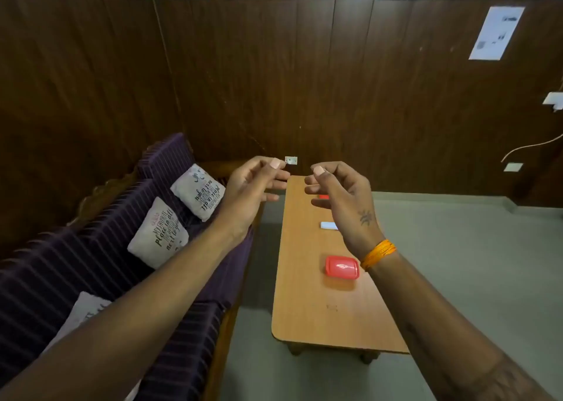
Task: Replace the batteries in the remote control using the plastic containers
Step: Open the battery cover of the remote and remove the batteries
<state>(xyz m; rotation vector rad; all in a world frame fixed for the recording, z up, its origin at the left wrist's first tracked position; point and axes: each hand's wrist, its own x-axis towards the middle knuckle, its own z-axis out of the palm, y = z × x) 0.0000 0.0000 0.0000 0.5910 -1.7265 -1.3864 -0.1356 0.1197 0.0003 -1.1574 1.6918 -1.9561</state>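
Observation:
A red-lidded plastic container [341, 267] sits on the long wooden table [304, 309]. Farther along lies a white remote control [327, 225], partly hidden behind my right wrist. A second red container [323, 197] shows only as a sliver behind my right hand. My left hand [254, 184] and my right hand [338, 187] are raised in the air above the far end of the table, a short gap between them. Their fingers are loosely curled, with thumb and forefinger close together, and I see nothing held in either.
A purple striped sofa [122, 263] with white printed cushions [158, 233] runs along the left of the table. Dark wooden wall panels stand behind. Grey floor [472, 263] lies to the right and in front of the table.

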